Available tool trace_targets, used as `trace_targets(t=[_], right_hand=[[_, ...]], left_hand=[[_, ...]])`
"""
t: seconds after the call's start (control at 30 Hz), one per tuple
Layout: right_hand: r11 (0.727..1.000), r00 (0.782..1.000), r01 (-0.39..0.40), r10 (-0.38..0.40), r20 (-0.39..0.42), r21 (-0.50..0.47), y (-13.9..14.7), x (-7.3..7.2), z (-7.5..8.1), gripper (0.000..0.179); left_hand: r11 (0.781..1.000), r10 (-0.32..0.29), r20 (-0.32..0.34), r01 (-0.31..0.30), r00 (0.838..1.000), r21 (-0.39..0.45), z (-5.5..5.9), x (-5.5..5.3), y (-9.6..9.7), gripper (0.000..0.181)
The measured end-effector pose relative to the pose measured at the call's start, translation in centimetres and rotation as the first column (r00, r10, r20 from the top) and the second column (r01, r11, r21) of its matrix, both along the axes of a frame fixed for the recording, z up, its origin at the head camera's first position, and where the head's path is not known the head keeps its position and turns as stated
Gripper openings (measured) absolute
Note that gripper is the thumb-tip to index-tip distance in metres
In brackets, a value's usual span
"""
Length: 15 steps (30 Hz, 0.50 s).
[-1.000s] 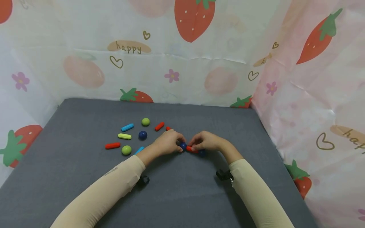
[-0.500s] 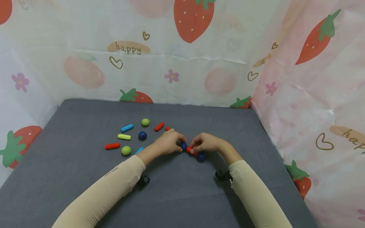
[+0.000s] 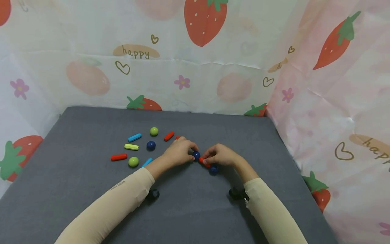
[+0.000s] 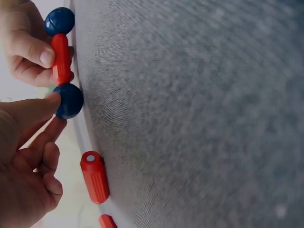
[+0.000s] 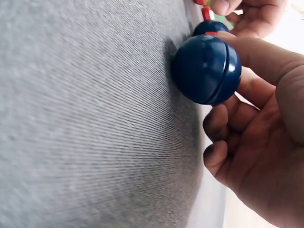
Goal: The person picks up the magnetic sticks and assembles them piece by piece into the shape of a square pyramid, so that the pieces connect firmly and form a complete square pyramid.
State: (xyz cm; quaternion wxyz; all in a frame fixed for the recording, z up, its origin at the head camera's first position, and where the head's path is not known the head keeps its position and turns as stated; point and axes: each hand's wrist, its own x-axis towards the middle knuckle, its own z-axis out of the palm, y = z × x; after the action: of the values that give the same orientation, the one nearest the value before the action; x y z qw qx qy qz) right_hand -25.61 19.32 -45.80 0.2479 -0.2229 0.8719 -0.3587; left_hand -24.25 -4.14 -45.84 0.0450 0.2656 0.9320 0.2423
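Note:
My left hand pinches a glossy blue ball between thumb and fingers. A ribbed red rod meets that ball end-on, and my right hand grips the rod between thumb and fingers. On the rod's other end sits a second blue ball, which in the head view shows below my right fingers. Ball, rod and ball form one short line, held close over the grey cloth. Most of the rod is hidden behind the near ball in the right wrist view.
Left of my hands lie loose pieces: green balls, a blue ball, a yellow rod, blue rods and red rods. A strawberry-print curtain borders the grey table.
The rod's right end has swung toward my body, bringing the second blue ball out from under my right hand. My left hand stays nearly in place on its ball.

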Motion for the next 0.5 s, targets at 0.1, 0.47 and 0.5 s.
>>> trace_targets(t=[0.1, 0.47, 0.5], right_hand=[[0.999, 0.999, 0.046, -0.046, 0.000, -0.008, 0.0, 0.3, -0.1, 0.020], [0.982, 0.980, 0.190, -0.191, -0.048, -0.017, 0.1, 1.4, -0.3, 0.021], [0.978, 0.977, 0.207, -0.207, -0.047, -0.018, 0.2, 1.5, -0.4, 0.021]], left_hand=[[1.000, -0.004, -0.018, 0.004, 1.000, 0.011, 0.3, 0.2, -0.5, 0.030], [0.999, 0.027, -0.100, -0.031, 0.995, -0.038, 2.0, -0.9, -4.5, 0.030], [0.999, 0.023, -0.099, -0.027, 0.995, -0.044, 2.0, -0.9, -4.9, 0.029]])
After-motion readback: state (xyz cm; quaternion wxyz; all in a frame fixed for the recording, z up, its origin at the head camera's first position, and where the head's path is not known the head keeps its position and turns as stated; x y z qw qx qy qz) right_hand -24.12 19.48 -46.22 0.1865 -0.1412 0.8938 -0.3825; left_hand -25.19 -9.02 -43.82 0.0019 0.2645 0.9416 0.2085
